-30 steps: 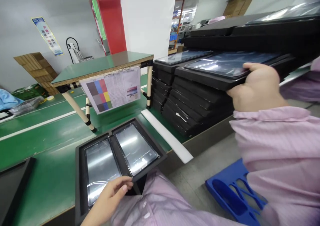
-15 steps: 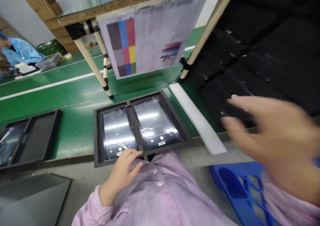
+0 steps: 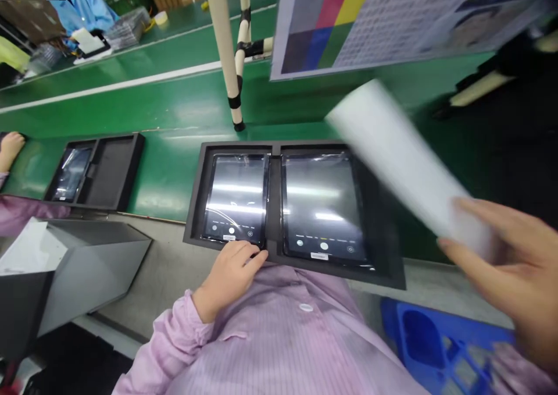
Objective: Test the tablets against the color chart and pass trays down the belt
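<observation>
My right hand [image 3: 510, 267] is closed around one end of a long white foam strip [image 3: 401, 156], fingers on one side and thumb on the other. The strip is blurred and slants up over the right end of a black tray [image 3: 274, 203]. Two tablets with lit screens lie in the tray's compartments, a smaller tablet [image 3: 238, 197] on the left and a larger tablet [image 3: 322, 209] on the right. My left hand [image 3: 235, 273] is bent over the tray's front rim, just below the smaller tablet, fingers curled and close together.
Left on the green bench [image 3: 170, 168] lies another black tray [image 3: 111, 174] holding one tablet. A co-worker's hand [image 3: 11, 148] shows at the far left. Beyond stand a pole leg [image 3: 226, 52] and a colour chart sheet [image 3: 392, 22]. A blue plastic stool [image 3: 422, 337] is lower right.
My right hand has taken hold of the white foam strip and lifted it off the bench's right side, above the tray. My left hand stays at the tray's front rim. The view has shifted.
</observation>
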Action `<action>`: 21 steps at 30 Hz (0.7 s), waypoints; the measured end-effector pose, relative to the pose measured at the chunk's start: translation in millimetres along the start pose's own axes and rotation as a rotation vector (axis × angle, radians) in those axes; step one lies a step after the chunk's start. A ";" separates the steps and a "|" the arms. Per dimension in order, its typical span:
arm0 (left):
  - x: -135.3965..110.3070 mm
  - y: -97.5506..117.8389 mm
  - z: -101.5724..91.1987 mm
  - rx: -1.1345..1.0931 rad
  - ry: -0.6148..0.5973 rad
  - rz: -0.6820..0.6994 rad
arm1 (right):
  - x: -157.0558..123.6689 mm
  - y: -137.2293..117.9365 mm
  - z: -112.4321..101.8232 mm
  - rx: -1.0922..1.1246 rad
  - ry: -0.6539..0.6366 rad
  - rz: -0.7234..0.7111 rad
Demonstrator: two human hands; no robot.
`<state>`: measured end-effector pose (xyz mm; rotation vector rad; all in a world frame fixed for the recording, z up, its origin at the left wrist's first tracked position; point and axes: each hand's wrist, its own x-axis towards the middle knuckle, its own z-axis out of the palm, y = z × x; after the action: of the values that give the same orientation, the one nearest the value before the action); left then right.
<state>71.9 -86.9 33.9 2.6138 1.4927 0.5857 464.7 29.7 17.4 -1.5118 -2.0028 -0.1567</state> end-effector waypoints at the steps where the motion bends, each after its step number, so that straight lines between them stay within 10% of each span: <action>1: -2.1 -2.2 -5.6 -0.006 -0.010 -0.003 | 9.1 -11.0 -1.7 0.099 -0.080 -0.118; 9: -25.0 -18.9 -35.2 0.229 -0.107 -0.350 | 35.3 -14.9 33.1 0.073 -0.338 -0.289; 21: -21.0 -28.3 -33.8 0.252 -0.017 -0.308 | 24.1 -15.9 28.1 0.101 -0.286 -0.212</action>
<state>27.2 -93.9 52.0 2.4662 2.0288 0.3638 435.3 56.8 12.0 -1.3155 -2.3591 0.0791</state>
